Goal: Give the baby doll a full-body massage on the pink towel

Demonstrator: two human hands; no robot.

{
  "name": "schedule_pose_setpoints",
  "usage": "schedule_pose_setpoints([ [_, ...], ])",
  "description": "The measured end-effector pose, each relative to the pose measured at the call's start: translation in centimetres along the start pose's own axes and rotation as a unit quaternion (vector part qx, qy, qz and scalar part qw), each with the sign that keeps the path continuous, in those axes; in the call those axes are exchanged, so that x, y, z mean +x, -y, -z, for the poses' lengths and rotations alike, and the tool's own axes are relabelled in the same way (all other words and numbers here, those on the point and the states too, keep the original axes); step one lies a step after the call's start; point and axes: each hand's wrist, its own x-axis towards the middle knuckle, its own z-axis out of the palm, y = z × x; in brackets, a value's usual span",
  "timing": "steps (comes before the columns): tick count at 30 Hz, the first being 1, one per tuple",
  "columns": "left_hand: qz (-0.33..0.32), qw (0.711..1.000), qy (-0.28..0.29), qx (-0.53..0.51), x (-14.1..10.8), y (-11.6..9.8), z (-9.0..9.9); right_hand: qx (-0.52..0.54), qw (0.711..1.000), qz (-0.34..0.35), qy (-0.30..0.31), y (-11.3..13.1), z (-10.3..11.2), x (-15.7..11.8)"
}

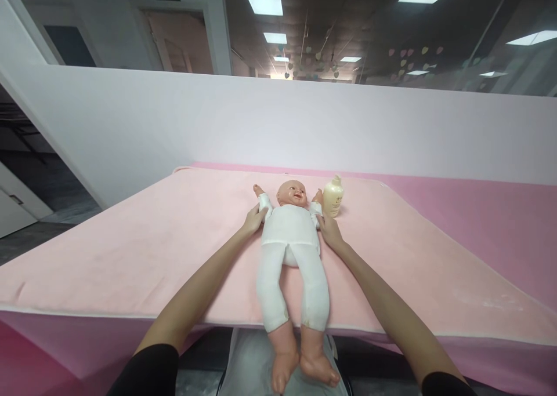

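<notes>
Gently, 2 hands around the smooth-headed doll's white fabric arms.

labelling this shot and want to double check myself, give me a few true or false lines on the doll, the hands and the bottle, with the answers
1. The doll lies face up on the pink cloth. True.
2. The right hand is holding the bottle. False: the right hand is at the doll's sleeve, and the bottle stands on the cloth.
3. The left hand is at the doll's other sleeve. True.
4. The bottle is on the left side of the doll. False: it stands on the right, by the doll's raised arm.
5. The doll's feet stick out past the near edge of the cloth. True.
</notes>
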Motion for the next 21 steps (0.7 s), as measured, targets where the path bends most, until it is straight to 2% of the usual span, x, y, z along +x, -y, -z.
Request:
schedule_pose_setpoints([
  [3,-0.01,0.997,0.024,0.071,0.3,0.1,0.1,-0.014,1.0,-0.015,0.004,-0.3,-0.3,0.3],
  [5,-0.006,0.997,0.022,0.067,0.4,0.2,-0.1,-0.012,1.0,-0.02,0.004,-0.4,-0.3,0.3],
  [8,0.023,0.999,0.032,-0.022,0.4,0.3,-0.3,0.011,1.0,-0.024,0.003,-0.5,-0.2,0.2],
  [11,0.056,0.985,0.087,-0.135,0.2,-0.3,0.4,0.095,0.995,-0.038,0.008,-0.7,0.4,0.1],
  [13,0.073,0.973,0.119,-0.182,0.0,-0.9,1.2,0.19,0.979,-0.062,0.027,-0.9,0.9,0.1],
  [16,0.082,0.965,0.139,-0.209,-0.3,-1.7,2.4,0.305,0.944,-0.103,0.067,-1.0,1.8,0.3],
  [19,0.08,0.963,0.162,-0.2,-0.4,-1.8,2.9,0.363,0.918,-0.119,0.108,-1.0,2.5,0.3],
  [21,0.092,0.962,0.173,-0.189,-0.3,-1.6,2.9,0.373,0.91,-0.123,0.129,-1.1,2.7,0.4],
])
